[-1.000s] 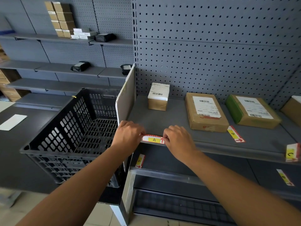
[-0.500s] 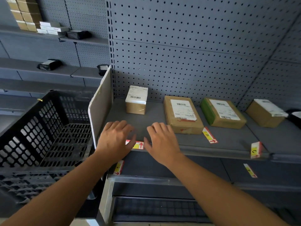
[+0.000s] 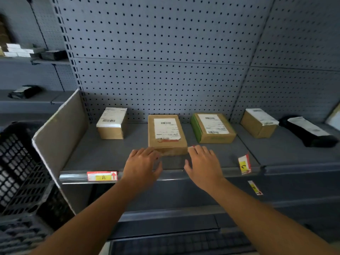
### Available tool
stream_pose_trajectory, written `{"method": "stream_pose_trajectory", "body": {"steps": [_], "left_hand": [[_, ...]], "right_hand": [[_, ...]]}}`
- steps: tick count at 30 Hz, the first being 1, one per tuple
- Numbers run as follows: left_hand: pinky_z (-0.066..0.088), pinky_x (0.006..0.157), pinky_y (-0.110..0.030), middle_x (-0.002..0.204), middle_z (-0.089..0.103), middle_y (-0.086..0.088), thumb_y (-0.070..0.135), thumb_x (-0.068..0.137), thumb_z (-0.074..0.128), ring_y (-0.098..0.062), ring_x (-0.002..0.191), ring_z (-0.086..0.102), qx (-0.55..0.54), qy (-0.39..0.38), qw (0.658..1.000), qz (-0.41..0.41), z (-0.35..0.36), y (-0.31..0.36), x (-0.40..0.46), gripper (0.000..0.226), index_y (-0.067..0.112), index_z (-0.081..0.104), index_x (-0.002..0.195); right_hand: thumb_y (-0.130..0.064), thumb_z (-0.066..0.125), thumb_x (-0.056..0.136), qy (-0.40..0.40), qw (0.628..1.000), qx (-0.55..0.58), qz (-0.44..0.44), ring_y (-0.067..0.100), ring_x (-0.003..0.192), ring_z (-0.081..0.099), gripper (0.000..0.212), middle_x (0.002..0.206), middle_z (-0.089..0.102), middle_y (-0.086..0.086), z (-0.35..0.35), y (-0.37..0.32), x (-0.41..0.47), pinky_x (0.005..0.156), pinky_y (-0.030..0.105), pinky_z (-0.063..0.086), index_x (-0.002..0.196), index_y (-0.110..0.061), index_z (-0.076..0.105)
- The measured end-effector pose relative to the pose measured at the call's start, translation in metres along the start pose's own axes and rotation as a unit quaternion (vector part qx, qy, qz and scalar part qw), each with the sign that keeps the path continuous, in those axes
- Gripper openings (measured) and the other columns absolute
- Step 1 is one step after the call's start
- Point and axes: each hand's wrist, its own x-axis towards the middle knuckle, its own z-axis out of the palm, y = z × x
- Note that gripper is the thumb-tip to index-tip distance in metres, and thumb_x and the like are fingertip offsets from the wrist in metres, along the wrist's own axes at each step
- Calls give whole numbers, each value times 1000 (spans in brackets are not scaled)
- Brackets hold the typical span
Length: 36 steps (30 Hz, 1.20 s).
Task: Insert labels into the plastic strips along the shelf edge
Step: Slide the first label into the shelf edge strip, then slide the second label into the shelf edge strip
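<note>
Label A (image 3: 102,176) sits seated in the shelf-edge strip (image 3: 165,176) at 9 o'clock of my left hand (image 3: 141,165). Both hands are spread and empty. Under my right hand (image 3: 203,165), a label corner (image 3: 192,147) shows: I'd pinch it flat, then slide it in level.

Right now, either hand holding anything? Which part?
Left hand holds nothing, fingers spread over the shelf. Right hand looks open too; its fingertips reach a red-edged label, but no grip on it shows.

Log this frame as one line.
label A: seated in edge strip | left hand: open, over shelf | right hand: open, by next label | label C: loose
</note>
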Motion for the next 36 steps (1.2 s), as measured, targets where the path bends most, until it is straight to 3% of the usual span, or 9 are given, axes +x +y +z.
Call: {"method": "stream_pose_trajectory", "body": {"steps": [2, 7, 16, 19, 22, 28, 32, 36], "left_hand": [[47, 88, -36, 104, 71, 5, 36, 87, 66, -16, 94, 67, -1, -2, 1000, -10, 11, 26, 12, 16, 26, 69, 100], [45, 94, -37, 105, 69, 6, 38, 90, 59, -16, 98, 64, -7, -24, 999, -34, 33, 68, 24, 17, 27, 67, 101], [44, 97, -35, 103, 65, 9, 38, 94, 53, -13, 96, 61, 17, -47, 998, -47, 41, 79, 30, 17, 27, 66, 99], [44, 97, -32, 103, 65, 10, 38, 95, 52, -11, 96, 59, 13, -36, 998, -55, 42, 80, 29, 17, 27, 65, 99], [45, 94, -33, 101, 65, 8, 37, 94, 54, -12, 93, 59, 21, -34, 998, -57, 41, 80, 27, 17, 26, 66, 97], [45, 94, -32, 104, 67, 7, 37, 94, 54, -13, 95, 61, 31, -23, 998, -59, 36, 73, 25, 18, 26, 67, 100], [46, 91, -33, 102, 69, 8, 35, 94, 58, -15, 95, 65, 23, 1, 998, -59, 29, 64, 26, 15, 26, 70, 97], [51, 91, -41, 113, 67, 2, 28, 91, 68, -22, 104, 65, 18, 30, 998, -53, 23, 60, 35, 20, 24, 67, 110]], "right_hand": [[-37, 55, 94, -20, 1000, 10, 17, 25, 103, 58, 36, 112, 63, 5, 0, 29, -3, 88, 38, 48, 122, -15, 58], [-44, 51, 98, -50, 996, 62, 42, 22, 107, 55, 36, 115, 61, 5, 2, 72, 5, 91, 36, 47, 119, -15, 56], [-63, 47, 93, -118, 990, 48, 55, 24, 107, 51, 59, 114, 57, 7, 15, 72, 20, 90, 36, 43, 118, -10, 54], [-55, 56, 94, -147, 983, 74, 85, 28, 110, 54, 52, 116, 60, 9, 12, 66, 28, 90, 36, 45, 116, -8, 56], [-49, 64, 93, -202, 961, 118, 145, 30, 102, 60, 40, 109, 66, 9, 9, 60, 38, 78, 38, 47, 108, -12, 61], [-30, 77, 85, -268, 931, 133, 210, 29, 97, 62, 38, 104, 62, 8, 15, 52, 51, 67, 33, 47, 114, -11, 60], [-15, 70, 88, -215, 916, 236, 243, 28, 83, 62, 23, 96, 62, 8, 15, 67, 48, 51, 28, 36, 109, -11, 61], [-14, 65, 94, -59, 973, 179, 131, 20, 72, 60, 8, 85, 62, 1, -10, 90, 36, 56, 36, 51, 92, -19, 60]]}}
